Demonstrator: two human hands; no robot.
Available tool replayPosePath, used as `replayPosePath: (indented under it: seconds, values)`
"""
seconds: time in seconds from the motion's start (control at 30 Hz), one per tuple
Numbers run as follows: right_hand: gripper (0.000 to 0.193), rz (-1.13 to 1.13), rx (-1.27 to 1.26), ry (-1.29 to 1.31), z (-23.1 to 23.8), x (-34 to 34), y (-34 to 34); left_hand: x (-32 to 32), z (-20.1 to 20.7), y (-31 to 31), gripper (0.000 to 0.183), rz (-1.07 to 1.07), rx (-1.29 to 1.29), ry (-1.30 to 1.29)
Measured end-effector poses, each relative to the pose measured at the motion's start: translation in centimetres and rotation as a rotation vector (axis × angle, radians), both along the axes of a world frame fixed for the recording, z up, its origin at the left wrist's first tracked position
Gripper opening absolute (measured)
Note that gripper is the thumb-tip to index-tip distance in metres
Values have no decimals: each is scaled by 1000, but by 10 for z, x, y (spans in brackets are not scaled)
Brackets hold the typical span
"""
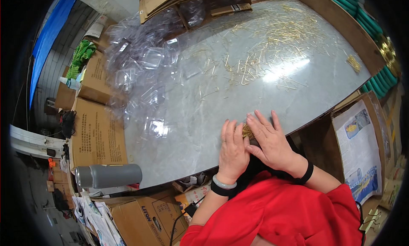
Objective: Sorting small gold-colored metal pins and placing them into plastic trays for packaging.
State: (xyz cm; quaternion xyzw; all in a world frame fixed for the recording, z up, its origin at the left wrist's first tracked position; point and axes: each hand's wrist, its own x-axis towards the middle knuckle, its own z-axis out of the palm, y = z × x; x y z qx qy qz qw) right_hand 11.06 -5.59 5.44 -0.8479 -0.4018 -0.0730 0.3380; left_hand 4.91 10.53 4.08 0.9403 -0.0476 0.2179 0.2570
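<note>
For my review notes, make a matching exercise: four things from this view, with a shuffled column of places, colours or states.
1. Bottle
2. Clear plastic boxes
3. Loose gold wires
4. Left hand

A. Scattered over the table's far side
B. Wears a pale bangle at its wrist
C. Grey, near-left corner
D. Heaped on the table's left

Pairs: 1-C, 2-D, 3-A, 4-B

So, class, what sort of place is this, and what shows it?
Probably a packing workshop: gold wires and clear plastic packs lie in heaps on the table, with cartons beside it.
</note>
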Motion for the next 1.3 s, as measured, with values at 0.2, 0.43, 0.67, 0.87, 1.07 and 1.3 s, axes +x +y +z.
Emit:
replayPosePath:
  seconds: [0.2, 0.43, 0.67, 0.87, 1.07, 1.3]
  values:
    - [58, 43, -74, -79, 0, 3, 2, -1, 0, -1, 43, 10, 12, -8]
    - [48, -16, 34, -46, -13, 9, 12, -1, -1, -3, 40, 16, 42, -31]
    - [47, -82, 104, -69, -19, 13, 7, -2, -4, 0, 53, -27, -57, -51]
    - [65, -3, -63, -149, -6, 0, 0, -3, -5, 8, 56, -45, -165, -23]
    - [79, -13, -191, -161, 3, -2, 1, -4, -5, 19, 61, -66, -304, 51]
    - [72, -83, -39, -174, -3, 0, 20, -9, 1, 23, 86, -225, -749, 73]
